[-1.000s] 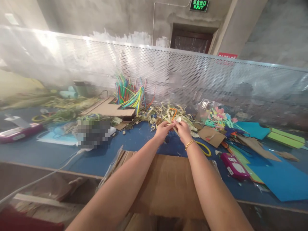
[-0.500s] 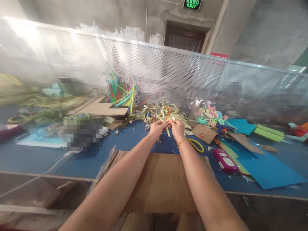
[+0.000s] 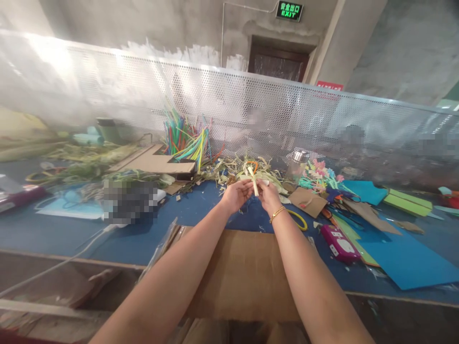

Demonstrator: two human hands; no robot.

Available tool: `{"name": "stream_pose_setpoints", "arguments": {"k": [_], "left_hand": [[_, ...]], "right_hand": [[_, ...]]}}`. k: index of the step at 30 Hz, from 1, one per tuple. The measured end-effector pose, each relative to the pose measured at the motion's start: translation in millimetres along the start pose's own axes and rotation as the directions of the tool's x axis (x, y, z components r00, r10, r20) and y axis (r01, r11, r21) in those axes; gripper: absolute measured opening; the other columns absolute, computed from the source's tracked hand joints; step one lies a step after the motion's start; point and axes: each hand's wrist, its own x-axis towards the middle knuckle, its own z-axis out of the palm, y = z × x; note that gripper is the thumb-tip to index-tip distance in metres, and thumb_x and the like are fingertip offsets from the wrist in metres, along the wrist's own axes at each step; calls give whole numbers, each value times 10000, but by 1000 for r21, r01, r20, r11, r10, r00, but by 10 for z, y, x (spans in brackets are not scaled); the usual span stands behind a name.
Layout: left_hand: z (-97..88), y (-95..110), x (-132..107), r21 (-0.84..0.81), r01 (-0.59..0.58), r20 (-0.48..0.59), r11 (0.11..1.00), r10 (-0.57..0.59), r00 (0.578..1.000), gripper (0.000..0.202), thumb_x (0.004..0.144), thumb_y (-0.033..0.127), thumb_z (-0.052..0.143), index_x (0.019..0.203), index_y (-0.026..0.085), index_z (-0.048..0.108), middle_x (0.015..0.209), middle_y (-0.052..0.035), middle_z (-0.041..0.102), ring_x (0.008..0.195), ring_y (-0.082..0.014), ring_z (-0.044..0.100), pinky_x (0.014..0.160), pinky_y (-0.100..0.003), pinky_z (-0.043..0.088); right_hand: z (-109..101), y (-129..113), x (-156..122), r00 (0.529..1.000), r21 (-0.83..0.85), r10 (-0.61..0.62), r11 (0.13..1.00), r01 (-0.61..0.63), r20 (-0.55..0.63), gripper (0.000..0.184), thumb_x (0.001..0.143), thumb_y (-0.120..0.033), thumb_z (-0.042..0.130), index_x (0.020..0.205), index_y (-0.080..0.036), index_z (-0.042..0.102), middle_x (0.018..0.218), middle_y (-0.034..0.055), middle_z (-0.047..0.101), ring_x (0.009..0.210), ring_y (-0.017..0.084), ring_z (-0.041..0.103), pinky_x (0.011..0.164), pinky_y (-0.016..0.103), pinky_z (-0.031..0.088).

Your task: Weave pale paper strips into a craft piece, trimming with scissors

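- Closest in, one brown cardboard sheet (image 3: 247,277) lies flat beneath two bare forearms.
- And here are the two hands, near each other above the blue table (image 3: 201,224)! The right hand (image 3: 268,195), one gold bracelet (image 3: 277,214) at its wrist, has thumb and fingers closed in a pinch on one pale strip (image 3: 255,186).
- The left hand (image 3: 236,195) is half open, fingers loosely curled, tips right at that strip (whether they grip it too, I can't tell).
- So the one strip stands between the hands, tilted slightly, in front of one heap of dry leaves (image 3: 229,168).
- Off to the right: one yellow loop (image 3: 299,221) by the right wrist, one purple box (image 3: 340,243), one large blue sheet (image 3: 409,258).
- Further back, one clear bottle (image 3: 296,168) with a silver cap, beside one cluster of paper flowers (image 3: 321,176); across to the left, one bunch of coloured sticks (image 3: 186,143), too many to count.
- Beyond everything, one perforated screen (image 3: 215,91), one door (image 3: 278,64), one green exit sign (image 3: 289,11).
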Motion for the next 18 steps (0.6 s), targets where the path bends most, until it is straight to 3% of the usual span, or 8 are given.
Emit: {"name": "stream_pose_setpoints", "arguments": {"k": [3,8,18], "left_hand": [[27,-60,16,82,-60,22,995,58,998,280,629,174,715,906,147,688,863,-69,699,670,-115,601,582,-220,435],[18,-146,33,253,-147,-77,956,172,982,306,638,355,780,843,149,685,649,-5,620,540,-80,487,481,-202,299],[10,-152,78,399,-246,-166,883,333,928,269,745,413,695,720,147,661,557,15,545,537,-100,461,537,-229,372]], "right_hand": [[25,-21,1,997,80,80,994,-78,-15,397,572,-487,788,771,-202,597,646,10,673,593,184,639,516,294,511],[56,-65,-47,991,59,134,989,-134,7,392,531,-435,813,771,-201,611,595,-25,634,523,148,588,522,287,500],[69,10,-29,997,23,69,997,-70,38,398,535,-442,816,783,-194,627,620,-9,650,609,189,628,558,310,491]]}}
